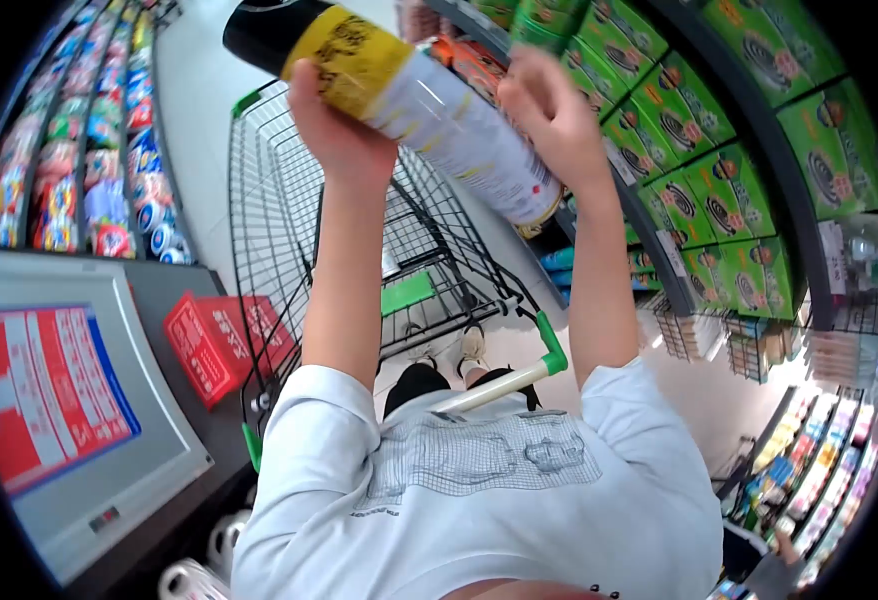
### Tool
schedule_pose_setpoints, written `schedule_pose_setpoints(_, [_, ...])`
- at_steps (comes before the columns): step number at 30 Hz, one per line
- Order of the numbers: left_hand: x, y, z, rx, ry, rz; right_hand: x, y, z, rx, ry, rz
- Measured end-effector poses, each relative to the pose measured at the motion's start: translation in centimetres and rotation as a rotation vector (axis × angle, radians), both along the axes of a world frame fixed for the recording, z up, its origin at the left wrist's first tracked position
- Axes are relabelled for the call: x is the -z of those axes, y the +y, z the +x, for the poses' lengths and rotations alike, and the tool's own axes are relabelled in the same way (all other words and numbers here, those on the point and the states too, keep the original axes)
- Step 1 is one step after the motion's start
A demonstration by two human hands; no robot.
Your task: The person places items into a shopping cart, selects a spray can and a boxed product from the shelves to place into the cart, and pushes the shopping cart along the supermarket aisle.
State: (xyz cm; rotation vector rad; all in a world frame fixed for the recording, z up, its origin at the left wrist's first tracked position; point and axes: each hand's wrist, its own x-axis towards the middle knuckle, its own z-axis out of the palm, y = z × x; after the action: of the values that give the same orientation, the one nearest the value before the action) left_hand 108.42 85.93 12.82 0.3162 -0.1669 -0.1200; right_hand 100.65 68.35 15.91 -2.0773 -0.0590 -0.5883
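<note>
A large spray can [429, 110] with a black cap and a yellow and white body lies tilted above the shopping cart. My left hand [337, 125] is wrapped round its upper part, near the yellow band. Beyond the can's lower end, my right hand [556, 120] is raised with bent fingers round the end of a green item [547, 25] in front of the shelf. The top of that item is cut off by the view's edge. Below the can, the wire cart [284, 190] stands in front of my body.
Shelves of green boxes [704, 200] rise close on the right. On the left are a screen [69, 400], a red basket [221, 340] and shelves of colourful packages [79, 140]. The cart handle [499, 387] is near my waist. Part of another person [774, 570] shows at the lower right.
</note>
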Motion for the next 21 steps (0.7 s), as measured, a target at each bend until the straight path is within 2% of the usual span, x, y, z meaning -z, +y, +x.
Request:
schedule_pose_setpoints(1, [-0.5, 2.1, -0.8, -0.054, 0.053, 0.025, 1.5, 0.0, -0.5, -0.205, 0.292, 0.167])
schedule_pose_setpoints(2, [1.0, 4.4, -1.1, 0.044, -0.069, -0.072, 3.3, 0.4, -1.0, -0.411, 0.593, 0.327])
schedule_pose_setpoints(4, [2.0, 7.5, -3.2, -0.003, -0.09, -0.006, 7.9, 4.8, -3.1, -0.847, 0.775, 0.875])
schedule_pose_setpoints(5, [3.6, 8.9, -4.2, 0.007, 0.016, 0.047, 8.0, 7.5, -4.1, -0.992, 0.855, 0.895])
schedule_pose_setpoints(6, [6.1, 10.3, -4.8, -0.001, 0.014, 0.182, 8.2, 9.9, -5.1, -1.136, 0.941, 0.919])
schedule_pose_setpoints(8, [10.0, 13.8, -6.1, 0.066, 0.08, 0.217, 13.1, 12.6, -6.1, -1.105, 1.021, 1.024])
schedule_pose_setpoints(9, [10.2, 15.2, -7.5, 0.02, 0.175, 0.293, 14.9, 13.8, -6.4, -1.08, 1.056, 1.073])
schedule_pose_setpoints(10, [10.5, 16.1, -8.8, -0.021, 0.271, 0.358, 15.0, 14.6, -6.7, -0.994, 1.079, 1.002])
schedule_pose_setpoints(12, [13.4, 17.2, -10.9, 0.046, 0.317, 0.411, 14.9, 15.1, -7.0, -0.811, 1.091, 0.862])
schedule_pose_setpoints(14, [16.1, 16.2, -12.9, 0.079, 0.291, 0.539, 14.7, 14.9, -7.2, -0.795, 1.113, 0.845])
schedule_pose_setpoints(17, [14.7, 14.4, -14.6, 0.051, 0.352, 0.783, 15.7, 14.3, -7.3, -0.765, 1.092, 0.831])
schedule_pose_setpoints(21, [15.9, 13.4, -14.9, -0.035, 0.212, 0.932, 16.5, 13.8, -7.9, -0.745, 1.155, 0.973])
